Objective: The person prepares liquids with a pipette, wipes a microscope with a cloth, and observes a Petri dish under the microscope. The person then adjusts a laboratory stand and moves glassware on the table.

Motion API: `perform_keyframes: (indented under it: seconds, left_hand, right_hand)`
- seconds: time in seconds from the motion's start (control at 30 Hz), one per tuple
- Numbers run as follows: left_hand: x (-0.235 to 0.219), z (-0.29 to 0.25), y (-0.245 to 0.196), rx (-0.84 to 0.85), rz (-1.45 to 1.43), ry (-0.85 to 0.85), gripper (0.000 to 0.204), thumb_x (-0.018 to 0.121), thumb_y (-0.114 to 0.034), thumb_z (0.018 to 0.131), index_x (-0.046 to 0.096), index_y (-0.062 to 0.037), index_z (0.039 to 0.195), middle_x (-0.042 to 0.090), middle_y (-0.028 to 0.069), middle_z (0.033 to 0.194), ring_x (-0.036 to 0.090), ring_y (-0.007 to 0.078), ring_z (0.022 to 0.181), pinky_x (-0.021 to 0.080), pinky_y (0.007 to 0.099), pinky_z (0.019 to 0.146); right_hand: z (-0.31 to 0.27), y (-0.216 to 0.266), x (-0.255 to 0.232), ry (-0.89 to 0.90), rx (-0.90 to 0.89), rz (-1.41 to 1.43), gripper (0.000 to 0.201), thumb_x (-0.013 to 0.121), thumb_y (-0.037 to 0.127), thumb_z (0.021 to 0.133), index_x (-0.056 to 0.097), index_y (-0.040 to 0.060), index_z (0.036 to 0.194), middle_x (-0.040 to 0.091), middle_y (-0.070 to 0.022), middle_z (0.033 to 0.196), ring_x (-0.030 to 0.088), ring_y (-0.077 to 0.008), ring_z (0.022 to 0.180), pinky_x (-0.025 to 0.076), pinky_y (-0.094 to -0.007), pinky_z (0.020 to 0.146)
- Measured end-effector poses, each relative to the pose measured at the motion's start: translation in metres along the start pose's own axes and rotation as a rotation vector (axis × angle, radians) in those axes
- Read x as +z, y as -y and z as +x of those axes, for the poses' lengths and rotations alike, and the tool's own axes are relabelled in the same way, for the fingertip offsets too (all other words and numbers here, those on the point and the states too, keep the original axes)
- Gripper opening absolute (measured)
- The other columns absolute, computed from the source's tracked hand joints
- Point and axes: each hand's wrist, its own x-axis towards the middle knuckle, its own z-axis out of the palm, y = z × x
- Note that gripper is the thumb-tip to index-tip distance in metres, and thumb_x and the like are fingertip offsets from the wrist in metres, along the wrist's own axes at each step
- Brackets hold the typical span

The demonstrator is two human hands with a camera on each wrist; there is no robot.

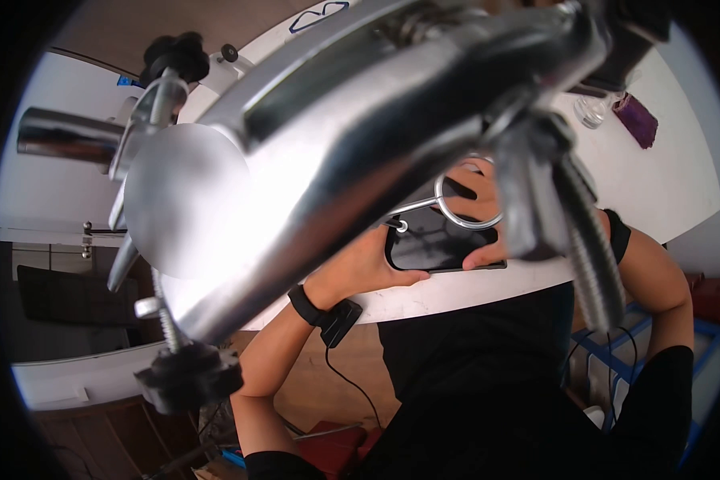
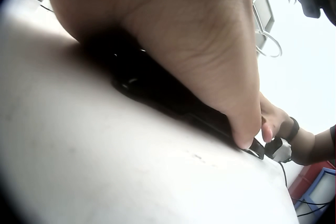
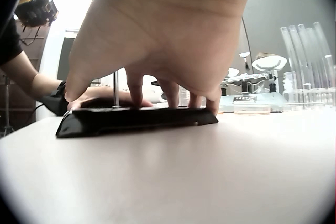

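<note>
A black rectangular stand base [image 1: 432,244] lies on the white table at its near edge, with a thin metal rod [image 3: 116,91] rising from it. My left hand [image 1: 366,262] grips the base's left end, thumb along the near edge; its other fingers are hidden in the head view. At the right end my right hand [image 1: 480,210] holds the base, thumb at the near side and fingers spread to the far side. A metal ring [image 1: 470,227] on the stand overlaps that hand. Large shiny metal clamp parts [image 1: 312,184] loom close to the head camera, hiding much of the table.
A clear glass vessel [image 1: 590,112] and a purple item [image 1: 636,120] sit at the table's far right. In the right wrist view, a two-pan balance [image 3: 252,99] and several upright clear tubes [image 3: 307,50] stand behind. A blue-framed stool [image 1: 696,328] is below the table's right side.
</note>
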Motion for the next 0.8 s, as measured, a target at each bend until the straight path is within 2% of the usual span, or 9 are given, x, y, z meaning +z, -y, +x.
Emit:
perform_keyframes:
  seconds: [0.03,0.07,0.13,0.43,0.53,0.57,0.63,0.8]
  left_hand:
    - [0.0,0.001,0.0,0.037,0.0,-0.019,0.113,0.088,-0.039,0.05,0.034,0.0007,0.141,0.032,0.0232,0.14,0.032,0.0434,0.128,0.033,0.0508,0.106]
    - [0.0,0.002,0.0,0.073,-0.001,-0.039,0.113,0.088,-0.039,0.05,0.034,0.0007,0.141,0.032,0.0234,0.14,0.032,0.0438,0.128,0.032,0.0509,0.106]
    - [0.0,0.002,-0.001,0.111,-0.001,-0.061,0.113,0.089,-0.039,0.05,0.034,0.0007,0.141,0.032,0.0236,0.14,0.032,0.0441,0.128,0.032,0.0511,0.106]
    - [0.001,-0.001,0.001,0.046,-0.034,-0.044,0.114,0.088,-0.042,0.051,0.032,-0.0005,0.143,0.032,0.0225,0.14,0.03,0.0431,0.13,0.03,0.0517,0.108]
    - [-0.001,0.001,-0.003,0.12,0.023,-0.095,0.114,0.087,-0.041,0.052,0.032,-0.0012,0.143,0.032,0.0218,0.14,0.029,0.0429,0.131,0.029,0.0515,0.108]
    - [-0.004,0.002,-0.006,0.099,0.042,-0.081,0.114,0.087,-0.041,0.052,0.031,-0.0015,0.143,0.032,0.0217,0.14,0.029,0.0429,0.131,0.029,0.0514,0.108]
    - [-0.005,0.003,-0.006,0.077,0.061,-0.066,0.114,0.087,-0.041,0.052,0.031,-0.0018,0.144,0.032,0.0217,0.14,0.029,0.0429,0.131,0.029,0.0513,0.108]
    - [-0.003,0.003,-0.003,0.122,0.086,-0.09,0.114,0.087,-0.042,0.053,0.031,-0.0016,0.144,0.032,0.0217,0.139,0.03,0.0428,0.13,0.029,0.0512,0.108]
  right_hand:
    - [0.003,0.004,-0.013,-0.007,0.06,-0.039,0.07,0.074,0.046,0.075,0.053,0.0073,0.129,0.041,-0.0221,0.139,0.039,-0.0422,0.123,0.034,-0.0495,0.104]
    - [0.007,-0.011,-0.017,-0.076,0.038,0.04,0.06,0.073,0.04,0.078,0.056,0.0053,0.125,0.05,-0.0193,0.131,0.042,-0.0374,0.12,0.036,-0.0458,0.102]
    - [0.013,-0.039,-0.027,-0.21,0.061,0.013,0.046,0.073,0.029,0.081,0.06,0.005,0.117,0.058,-0.0157,0.12,0.047,-0.0336,0.115,0.039,-0.0407,0.099]
    - [0.032,-0.077,-0.053,-0.234,0.235,-0.14,0.023,0.071,0.013,0.075,0.058,0.0045,0.092,0.059,-0.0119,0.096,0.051,-0.0306,0.101,0.044,-0.04,0.086]
    - [0.036,-0.08,-0.057,-0.238,0.298,-0.194,0.017,0.07,0.008,0.073,0.057,0.0043,0.083,0.06,-0.0104,0.087,0.053,-0.0295,0.096,0.045,-0.0397,0.081]
    - [0.037,-0.073,-0.06,-0.226,0.302,-0.202,0.017,0.07,0.007,0.072,0.057,0.0046,0.082,0.059,-0.0111,0.086,0.053,-0.0304,0.096,0.045,-0.0397,0.081]
    - [0.039,-0.092,-0.056,-0.188,0.291,-0.218,0.017,0.07,0.007,0.072,0.057,0.0045,0.082,0.059,-0.0115,0.086,0.053,-0.0307,0.096,0.045,-0.0397,0.081]
    - [0.041,-0.096,-0.054,-0.136,0.3,-0.235,0.017,0.07,0.007,0.071,0.056,0.0044,0.08,0.058,-0.0128,0.088,0.053,-0.0312,0.098,0.045,-0.0399,0.082]
